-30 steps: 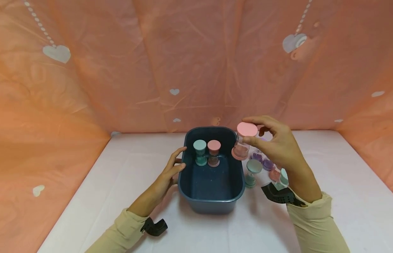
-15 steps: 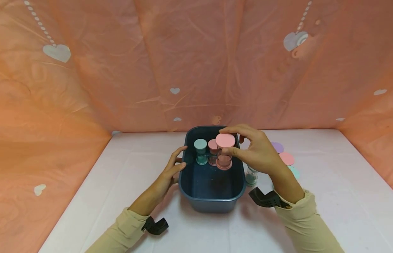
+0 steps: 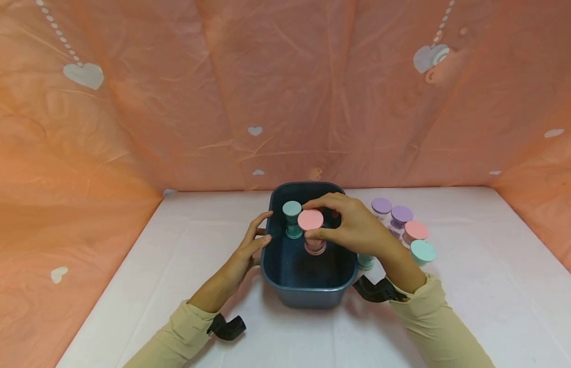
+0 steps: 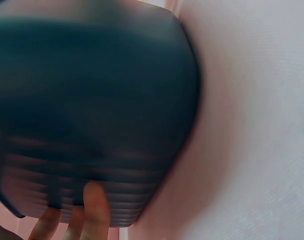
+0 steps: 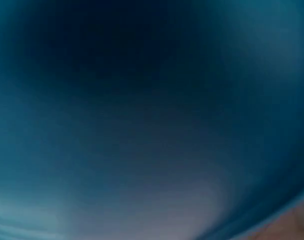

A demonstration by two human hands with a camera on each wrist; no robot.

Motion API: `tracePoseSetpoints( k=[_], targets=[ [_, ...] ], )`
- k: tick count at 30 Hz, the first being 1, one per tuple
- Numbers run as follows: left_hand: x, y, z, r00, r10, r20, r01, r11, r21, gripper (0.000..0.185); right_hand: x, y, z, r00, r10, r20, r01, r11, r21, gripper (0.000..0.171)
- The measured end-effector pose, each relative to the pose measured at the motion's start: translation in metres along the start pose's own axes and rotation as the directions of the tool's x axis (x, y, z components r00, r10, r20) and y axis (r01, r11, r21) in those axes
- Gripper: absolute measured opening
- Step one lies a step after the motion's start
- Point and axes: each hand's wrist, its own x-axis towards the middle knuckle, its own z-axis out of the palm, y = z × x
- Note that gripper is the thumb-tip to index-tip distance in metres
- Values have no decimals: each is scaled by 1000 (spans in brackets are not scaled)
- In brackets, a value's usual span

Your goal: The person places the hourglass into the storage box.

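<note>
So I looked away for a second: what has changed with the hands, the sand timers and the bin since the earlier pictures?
The right hand carried the pink-capped sand timer leftward from beside the bin and lowered it into the dark blue bin, still gripping its top. This uncovered the capped timers on the table. The left hand stayed on the bin's left wall, and the teal timer inside did not move.

Pink-capped sand timer [image 3: 312, 230], clear-bodied, upright, inside dark blue plastic tub [image 3: 308, 291], beside teal-capped timer [image 3: 292, 220] at tub's far end.
</note>
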Motion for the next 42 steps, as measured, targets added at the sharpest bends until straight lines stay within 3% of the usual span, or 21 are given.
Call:
tracePoseSetpoints(
  k=[11,19,26,31,42],
  targets=[
    [1,-2,1,1000,2,-9,-2,1000,-12,54,6,7,12,995,-45,89,50,997,-62,47],
    [0,-1,3,1000,-1,-25,1,1000,-7,56,9,10,19,980,-54,194,97,971,-217,42],
    [2,-5,6,999,11,-46,-10,1000,13,55,23,8,17,939,12,345,115,932,-345,45],
    [1,-4,5,999,24,-46,-24,1000,-3,54,34,10,17,920,9,391,145,922,-360,45],
    [1,-1,6,998,18,-60,-20,999,-27,53,50,15,24,914,33,405,123,928,-351,48]
  ],
)
